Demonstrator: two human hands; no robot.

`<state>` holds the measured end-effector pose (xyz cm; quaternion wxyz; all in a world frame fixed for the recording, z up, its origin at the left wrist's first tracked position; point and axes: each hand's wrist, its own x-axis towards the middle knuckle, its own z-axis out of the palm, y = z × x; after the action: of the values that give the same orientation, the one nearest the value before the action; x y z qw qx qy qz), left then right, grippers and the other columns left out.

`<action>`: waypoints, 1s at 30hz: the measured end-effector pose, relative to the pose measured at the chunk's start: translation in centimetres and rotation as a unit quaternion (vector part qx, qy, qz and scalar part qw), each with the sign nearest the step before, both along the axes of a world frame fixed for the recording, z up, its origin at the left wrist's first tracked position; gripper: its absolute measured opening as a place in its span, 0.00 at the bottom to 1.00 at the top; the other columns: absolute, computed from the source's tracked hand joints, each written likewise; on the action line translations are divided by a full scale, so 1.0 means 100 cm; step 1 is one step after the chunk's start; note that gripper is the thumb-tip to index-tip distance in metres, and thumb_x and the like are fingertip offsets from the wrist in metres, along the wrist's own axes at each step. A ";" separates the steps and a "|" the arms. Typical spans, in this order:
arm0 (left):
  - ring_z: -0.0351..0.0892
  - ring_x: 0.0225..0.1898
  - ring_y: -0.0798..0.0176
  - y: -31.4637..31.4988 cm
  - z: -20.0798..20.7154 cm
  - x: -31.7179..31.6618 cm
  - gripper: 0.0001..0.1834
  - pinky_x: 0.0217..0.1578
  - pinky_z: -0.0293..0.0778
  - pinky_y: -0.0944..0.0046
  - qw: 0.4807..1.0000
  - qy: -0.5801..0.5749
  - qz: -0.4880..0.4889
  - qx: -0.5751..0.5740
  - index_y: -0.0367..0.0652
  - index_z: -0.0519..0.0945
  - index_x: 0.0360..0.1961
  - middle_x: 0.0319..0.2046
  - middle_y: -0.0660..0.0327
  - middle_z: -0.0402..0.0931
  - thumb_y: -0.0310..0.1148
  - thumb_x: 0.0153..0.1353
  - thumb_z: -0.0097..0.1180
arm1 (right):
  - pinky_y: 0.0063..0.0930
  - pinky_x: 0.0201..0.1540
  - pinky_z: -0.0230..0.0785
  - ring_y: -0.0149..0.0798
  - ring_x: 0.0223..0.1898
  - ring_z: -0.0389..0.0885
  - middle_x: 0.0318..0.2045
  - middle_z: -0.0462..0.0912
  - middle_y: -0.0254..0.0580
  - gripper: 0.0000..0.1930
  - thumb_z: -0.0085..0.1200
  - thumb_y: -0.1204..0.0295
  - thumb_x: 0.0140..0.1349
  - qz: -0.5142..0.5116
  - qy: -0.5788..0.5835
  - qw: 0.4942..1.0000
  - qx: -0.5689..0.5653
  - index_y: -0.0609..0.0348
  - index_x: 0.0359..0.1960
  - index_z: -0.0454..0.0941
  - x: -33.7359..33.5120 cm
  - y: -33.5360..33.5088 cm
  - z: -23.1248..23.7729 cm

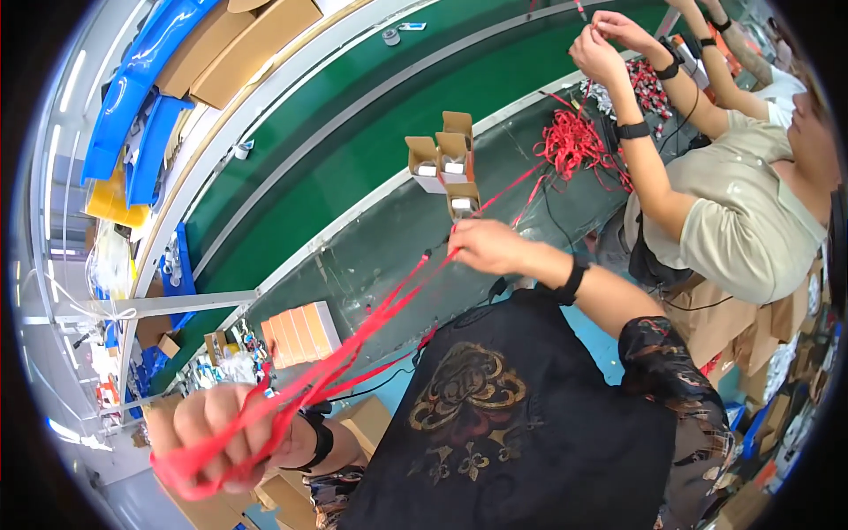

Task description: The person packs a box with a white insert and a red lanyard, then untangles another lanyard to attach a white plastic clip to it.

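Red flat straps (367, 322), like lanyards, stretch between my two hands across the front of my dark shirt. My left hand (208, 422), at the lower left, is closed in a fist with loops of the straps wrapped round its fingers. Near the middle, my right hand (488, 246) pinches the same straps. From there, strands run on to a tangled heap of red straps (570, 146) on the grey-green worktable (371, 252). One dark strap end hangs just left of my right hand.
Several small open cardboard boxes (449, 168) stand beyond my right hand. A row of orange-and-white boxes (300, 336) sits on the table's left part. A green conveyor belt (353, 132) runs behind. At right, a co-worker's hands (605, 53) hold up a red strap.
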<state>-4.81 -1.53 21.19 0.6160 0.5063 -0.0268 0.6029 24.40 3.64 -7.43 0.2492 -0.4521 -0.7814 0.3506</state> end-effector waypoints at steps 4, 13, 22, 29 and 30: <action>0.60 0.16 0.79 0.025 -0.038 -0.007 0.08 0.20 0.57 0.75 0.990 0.040 0.043 -0.128 0.49 0.68 0.39 0.20 0.72 0.67 0.28 0.68 0.56 | 0.45 0.51 0.73 0.52 0.50 0.79 0.44 0.82 0.46 0.14 0.61 0.63 0.60 -0.033 -0.077 0.995 -0.060 0.54 0.45 0.81 0.000 -0.019 -0.052; 0.65 0.15 0.79 0.021 -0.115 -0.071 0.12 0.19 0.56 0.74 0.967 0.054 -0.052 -0.244 0.49 0.71 0.36 0.21 0.70 0.76 0.35 0.62 0.65 | 0.46 0.51 0.73 0.52 0.52 0.80 0.51 0.82 0.45 0.19 0.62 0.64 0.60 -0.030 -0.104 0.992 -0.072 0.50 0.53 0.81 0.012 -0.064 -0.048; 0.72 0.16 0.67 0.040 -0.107 -0.060 0.07 0.16 0.60 0.68 0.959 0.128 -0.189 -0.167 0.43 0.80 0.35 0.22 0.57 0.81 0.31 0.58 0.64 | 0.46 0.51 0.72 0.50 0.49 0.81 0.49 0.83 0.45 0.14 0.59 0.66 0.63 -0.056 -0.079 0.974 0.204 0.57 0.47 0.81 -0.049 -0.012 -0.118; 0.60 0.17 0.76 0.053 -0.157 -0.120 0.08 0.19 0.53 0.71 0.936 0.273 0.033 -0.222 0.46 0.74 0.35 0.23 0.67 0.67 0.33 0.61 0.63 | 0.38 0.36 0.72 0.41 0.33 0.84 0.29 0.85 0.38 0.09 0.59 0.67 0.64 -0.034 0.093 0.985 -0.142 0.58 0.41 0.80 -0.045 -0.005 -0.042; 0.63 0.20 0.76 0.055 -0.182 -0.127 0.07 0.21 0.56 0.72 0.896 0.330 0.061 -0.292 0.42 0.76 0.38 0.26 0.66 0.71 0.32 0.63 0.60 | 0.34 0.36 0.71 0.36 0.32 0.81 0.29 0.84 0.37 0.10 0.60 0.67 0.63 -0.041 0.125 0.971 -0.199 0.59 0.40 0.81 -0.037 -0.008 -0.011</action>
<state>-17.55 3.98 3.02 0.6715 0.4742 0.3862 0.4185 20.67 2.79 -8.53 0.2637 -0.4774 -0.6392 0.5422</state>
